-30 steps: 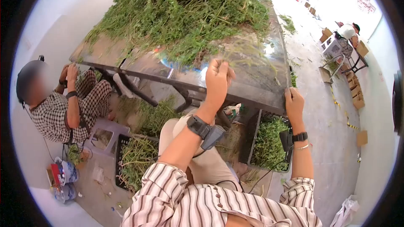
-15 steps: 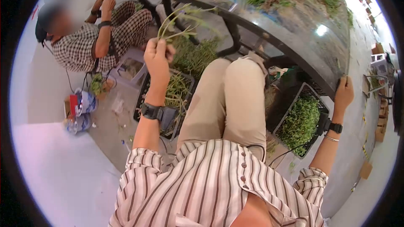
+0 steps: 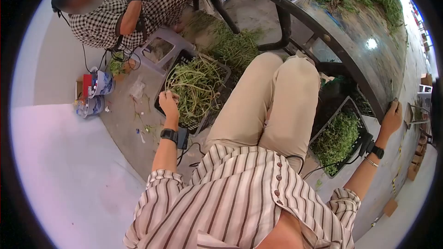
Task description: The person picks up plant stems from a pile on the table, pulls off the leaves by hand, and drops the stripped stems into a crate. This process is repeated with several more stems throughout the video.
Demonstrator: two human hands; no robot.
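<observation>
Left hand (image 3: 169, 102) lowered, clenched over stems (image 3: 196, 87) in crate (image 3: 203, 122), right hand (image 3: 392, 119) gripping table edge (image 3: 369, 97)

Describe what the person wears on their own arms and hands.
Both arms are bare below rolled-up sleeves with brown and white stripes. The left hand has a black band at the wrist with a dark box hanging from it. The right hand has a black band, a dark box with a cable, and a thin bracelet.
</observation>
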